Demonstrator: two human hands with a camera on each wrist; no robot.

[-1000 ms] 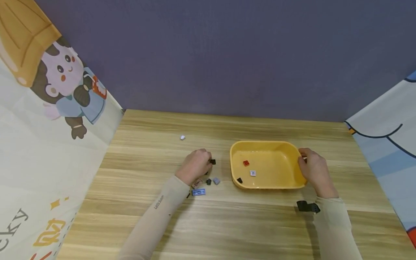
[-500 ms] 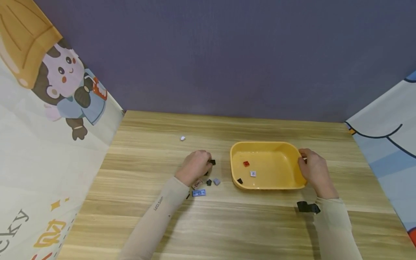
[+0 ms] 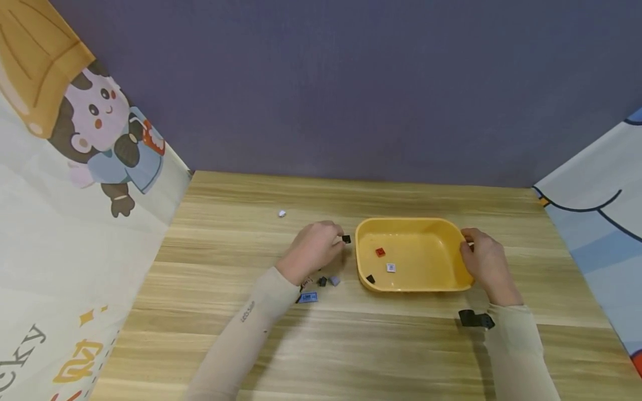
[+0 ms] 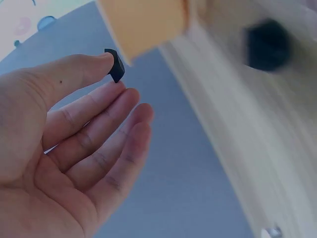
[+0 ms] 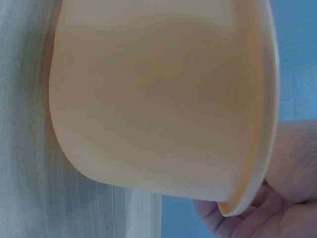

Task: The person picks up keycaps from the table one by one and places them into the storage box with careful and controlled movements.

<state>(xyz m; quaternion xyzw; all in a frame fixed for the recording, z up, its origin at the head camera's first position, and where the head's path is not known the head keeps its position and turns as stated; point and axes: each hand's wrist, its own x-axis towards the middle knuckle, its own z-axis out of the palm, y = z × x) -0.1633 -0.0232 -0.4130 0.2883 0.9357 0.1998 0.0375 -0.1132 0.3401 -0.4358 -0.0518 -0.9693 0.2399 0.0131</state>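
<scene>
My left hand (image 3: 312,250) pinches a small black block (image 3: 346,239) between thumb and forefinger, just left of the yellow tub. In the left wrist view the block (image 4: 117,67) sits at the thumb tip, while the other fingers hang free. My right hand (image 3: 487,264) grips the right end of the yellow tub (image 3: 421,267) by its rim; the right wrist view shows the tub's outer wall (image 5: 148,109). Inside the tub lie a red piece (image 3: 380,252), a white square piece (image 3: 390,268) and a black piece (image 3: 370,278).
Below my left hand lie a black piece (image 3: 322,281), a grey piece (image 3: 334,280) and a blue printed piece (image 3: 308,297), partly covered by the sleeve. A white piece (image 3: 282,213) lies farther back. A dark wall (image 3: 361,100) stands behind the wooden table (image 3: 401,356).
My left hand has lifted and moved right and slightly back, towards the tub, bringing the small black block with it. My right hand and the tub stay in place.
</scene>
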